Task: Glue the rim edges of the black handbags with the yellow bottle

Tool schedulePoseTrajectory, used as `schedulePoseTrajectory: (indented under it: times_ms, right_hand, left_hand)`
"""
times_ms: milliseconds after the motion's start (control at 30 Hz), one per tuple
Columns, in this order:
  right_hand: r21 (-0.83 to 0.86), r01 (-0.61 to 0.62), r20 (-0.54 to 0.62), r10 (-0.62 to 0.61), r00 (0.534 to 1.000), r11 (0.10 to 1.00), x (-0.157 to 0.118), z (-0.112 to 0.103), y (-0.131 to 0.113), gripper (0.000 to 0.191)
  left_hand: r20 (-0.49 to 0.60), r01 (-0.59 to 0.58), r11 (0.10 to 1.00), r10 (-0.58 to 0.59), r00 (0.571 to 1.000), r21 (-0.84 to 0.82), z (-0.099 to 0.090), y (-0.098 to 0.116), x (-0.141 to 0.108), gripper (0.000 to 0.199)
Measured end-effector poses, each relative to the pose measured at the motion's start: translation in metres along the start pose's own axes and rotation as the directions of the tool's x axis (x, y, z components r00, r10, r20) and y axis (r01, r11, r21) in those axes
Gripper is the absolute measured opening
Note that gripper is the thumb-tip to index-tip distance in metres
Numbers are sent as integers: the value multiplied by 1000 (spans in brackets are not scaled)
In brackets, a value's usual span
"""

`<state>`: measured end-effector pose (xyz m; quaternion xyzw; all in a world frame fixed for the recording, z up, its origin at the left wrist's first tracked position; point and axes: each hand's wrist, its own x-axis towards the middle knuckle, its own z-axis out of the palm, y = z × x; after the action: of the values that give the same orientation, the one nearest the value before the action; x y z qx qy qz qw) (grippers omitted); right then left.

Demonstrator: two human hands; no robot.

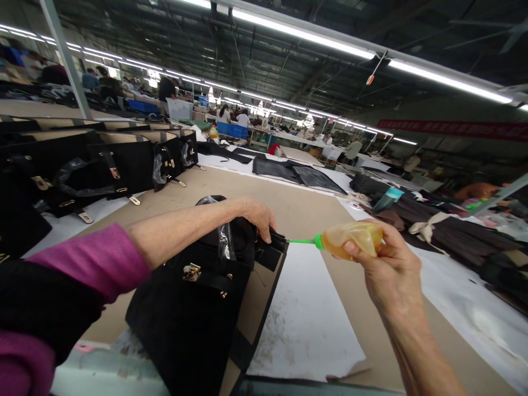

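Note:
A black handbag with gold-coloured fittings lies on the worktable in front of me, its beige inside showing along the right edge. My left hand reaches across it and pinches the bag's far edge, thumb and fingers closed on the black material. In my right hand is a soft squeeze bottle of amber liquid, held sideways with the fingers wrapped round it. The bottle's thin green nozzle points left, its tip at or very near the bag edge beside my left fingers. Clear plastic film covers the handle.
Several black bags stand in a row at the left. White paper lies right of the handbag. Flat black pieces lie farther back. A teal-capped bottle and dark fabric are at the right. People work in the background.

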<state>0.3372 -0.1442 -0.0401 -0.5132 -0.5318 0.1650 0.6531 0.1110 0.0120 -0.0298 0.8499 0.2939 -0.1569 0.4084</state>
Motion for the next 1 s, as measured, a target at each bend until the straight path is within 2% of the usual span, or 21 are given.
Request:
schedulePoseTrajectory:
  times_ms: [133,233,333,433,767,1000]
  right_hand:
    - [-67,92,50,-88,995,994,-8,-2,1,40]
    - [-90,186,125,-174,977,979,-20,-3,-1,29]
    - [-72,230,194,-213,958,971,-26,-6,-3,25]
    - [-111,261,159,-242,957,959,-25,-9,-1,27]
    - [-123,171,38,-167,985,978,-23,-7,7,36]
    - [-88,129,120,-118,986,988,-33,-9,16,28]
  left_hand:
    - [-7,8,998,-7,1000,55,-2,-1,3,24]
    - [-9,23,1000,-23,1000,18,-2,-1,4,23]
    - [6,25,999,-25,1000,-23,-1,-3,5,22]
    - [37,24,998,-22,999,-54,-1,-5,7,26]
    - [32,42,999,-42,999,3,0,-1,7,29]
    - [-46,109,987,-104,994,114,3,12,1,30]
